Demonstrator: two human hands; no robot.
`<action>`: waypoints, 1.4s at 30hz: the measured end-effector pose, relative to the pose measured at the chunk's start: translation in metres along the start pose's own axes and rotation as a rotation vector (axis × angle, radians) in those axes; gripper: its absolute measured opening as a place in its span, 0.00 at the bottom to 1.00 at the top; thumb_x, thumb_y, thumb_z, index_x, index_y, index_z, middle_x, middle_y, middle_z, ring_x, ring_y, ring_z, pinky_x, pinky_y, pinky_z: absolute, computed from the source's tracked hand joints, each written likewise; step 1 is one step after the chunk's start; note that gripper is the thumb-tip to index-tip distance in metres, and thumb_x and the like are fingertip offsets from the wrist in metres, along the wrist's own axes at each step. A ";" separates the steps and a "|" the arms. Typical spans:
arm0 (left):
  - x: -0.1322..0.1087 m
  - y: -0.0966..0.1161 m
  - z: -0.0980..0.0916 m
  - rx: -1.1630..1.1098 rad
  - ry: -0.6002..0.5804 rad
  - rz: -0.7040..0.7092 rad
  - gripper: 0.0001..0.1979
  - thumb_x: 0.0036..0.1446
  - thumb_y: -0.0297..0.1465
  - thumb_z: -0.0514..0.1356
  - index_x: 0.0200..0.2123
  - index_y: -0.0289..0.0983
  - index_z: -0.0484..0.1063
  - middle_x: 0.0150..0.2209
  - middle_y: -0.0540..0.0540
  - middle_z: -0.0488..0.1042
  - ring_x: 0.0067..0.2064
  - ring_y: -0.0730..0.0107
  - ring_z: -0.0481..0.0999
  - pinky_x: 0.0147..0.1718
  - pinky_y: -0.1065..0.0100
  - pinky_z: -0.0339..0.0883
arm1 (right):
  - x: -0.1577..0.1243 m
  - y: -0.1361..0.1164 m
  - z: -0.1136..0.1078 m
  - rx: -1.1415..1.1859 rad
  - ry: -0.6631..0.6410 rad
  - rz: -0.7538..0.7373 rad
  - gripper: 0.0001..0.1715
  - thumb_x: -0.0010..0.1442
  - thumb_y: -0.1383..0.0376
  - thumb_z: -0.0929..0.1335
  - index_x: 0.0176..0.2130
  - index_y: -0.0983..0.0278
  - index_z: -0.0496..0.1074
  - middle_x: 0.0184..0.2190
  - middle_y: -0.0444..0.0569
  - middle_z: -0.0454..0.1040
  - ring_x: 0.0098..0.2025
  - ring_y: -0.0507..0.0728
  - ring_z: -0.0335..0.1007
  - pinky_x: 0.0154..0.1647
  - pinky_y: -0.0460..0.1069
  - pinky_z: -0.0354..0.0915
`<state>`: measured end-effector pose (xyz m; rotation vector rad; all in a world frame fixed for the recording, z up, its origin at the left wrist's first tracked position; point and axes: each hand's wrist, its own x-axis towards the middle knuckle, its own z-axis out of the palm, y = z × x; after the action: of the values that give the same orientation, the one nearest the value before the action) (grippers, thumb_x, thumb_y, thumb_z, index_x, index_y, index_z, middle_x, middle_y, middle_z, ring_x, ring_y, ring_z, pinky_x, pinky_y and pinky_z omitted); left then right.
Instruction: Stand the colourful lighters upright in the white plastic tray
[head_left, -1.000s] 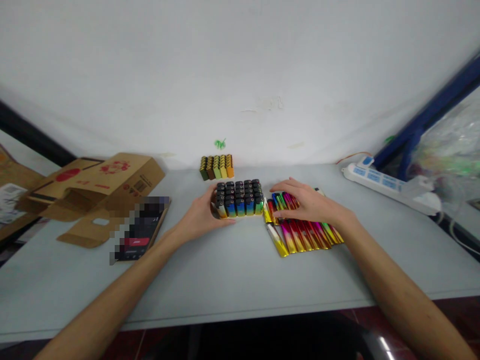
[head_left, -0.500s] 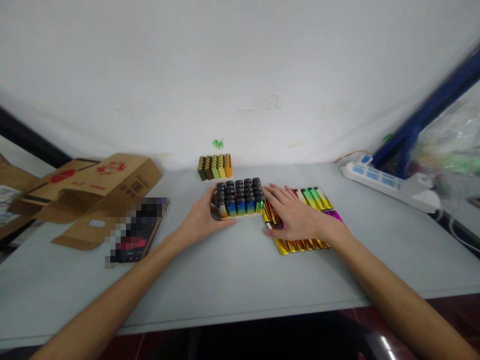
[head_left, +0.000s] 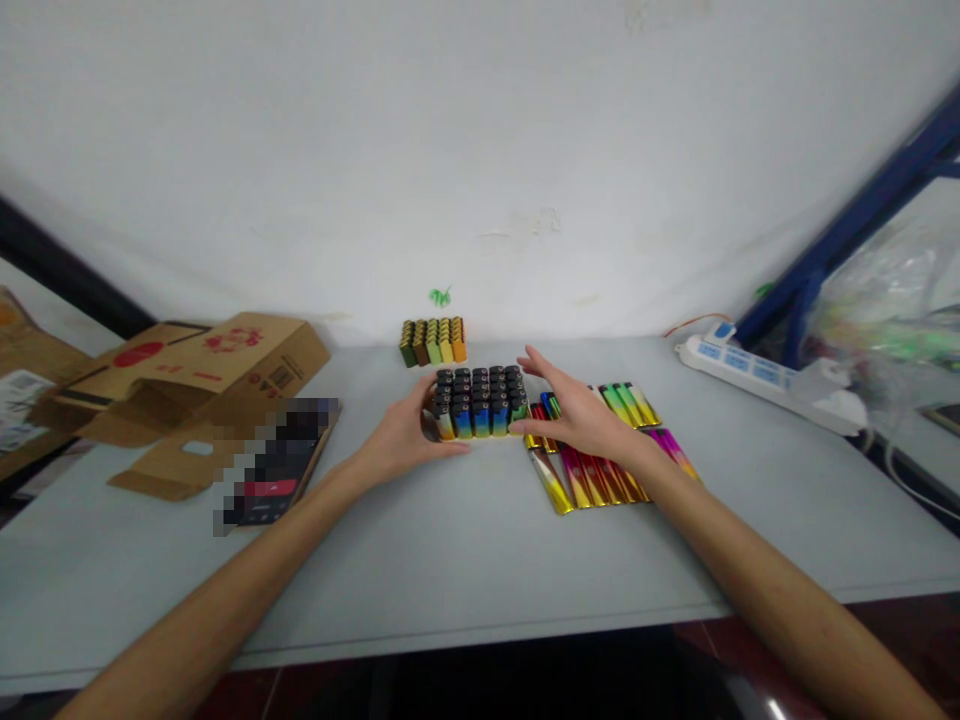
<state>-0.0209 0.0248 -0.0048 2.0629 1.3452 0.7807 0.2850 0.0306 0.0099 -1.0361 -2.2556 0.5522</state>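
Observation:
A block of black-topped lighters (head_left: 481, 402), blue and green lower down, stands upright in rows on the table. My left hand (head_left: 401, 432) is curled round the block's left end, thumb along the front and fingers partly hidden behind. At the right end, my right hand (head_left: 581, 410) is open, its thumb close to the front corner and its fingers raised behind. Whether it touches the block I cannot tell. Under and beside that hand lie flat rows of shiny metallic-coloured lighter sleeves or lighters (head_left: 600, 480), partly covered by it.
Farther back, near the wall, stands a second block of gold-topped lighters (head_left: 433, 342). To the left are an open cardboard box (head_left: 262, 350) and a phone (head_left: 281, 465), partly blurred out. A white power strip (head_left: 772, 375) lies at the right.
My right hand has lifted off the flat shiny pieces and moved left to the block's right end, thumb and fingers spread. My left hand stays at the left end.

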 end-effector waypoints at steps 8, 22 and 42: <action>-0.001 0.003 -0.002 0.017 -0.017 -0.001 0.53 0.46 0.46 0.76 0.70 0.39 0.56 0.61 0.38 0.77 0.57 0.46 0.81 0.53 0.51 0.80 | 0.010 -0.007 -0.004 0.080 0.007 0.008 0.49 0.57 0.50 0.79 0.70 0.57 0.65 0.57 0.57 0.79 0.52 0.66 0.78 0.57 0.63 0.74; -0.002 0.004 -0.001 0.044 -0.024 -0.036 0.54 0.46 0.48 0.75 0.70 0.40 0.55 0.58 0.38 0.79 0.50 0.47 0.84 0.49 0.49 0.81 | 0.007 0.001 0.002 0.501 0.084 0.133 0.45 0.53 0.51 0.81 0.64 0.59 0.69 0.53 0.57 0.79 0.41 0.58 0.80 0.44 0.56 0.79; -0.002 0.004 -0.002 0.120 -0.010 -0.029 0.53 0.46 0.51 0.74 0.69 0.37 0.58 0.55 0.38 0.81 0.45 0.49 0.85 0.45 0.52 0.81 | 0.008 0.007 -0.003 0.630 0.103 0.243 0.34 0.53 0.52 0.81 0.56 0.60 0.78 0.30 0.42 0.76 0.31 0.54 0.72 0.39 0.55 0.74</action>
<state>-0.0206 0.0216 -0.0013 2.1310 1.4450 0.6920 0.2862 0.0417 0.0109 -0.9725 -1.6901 1.1876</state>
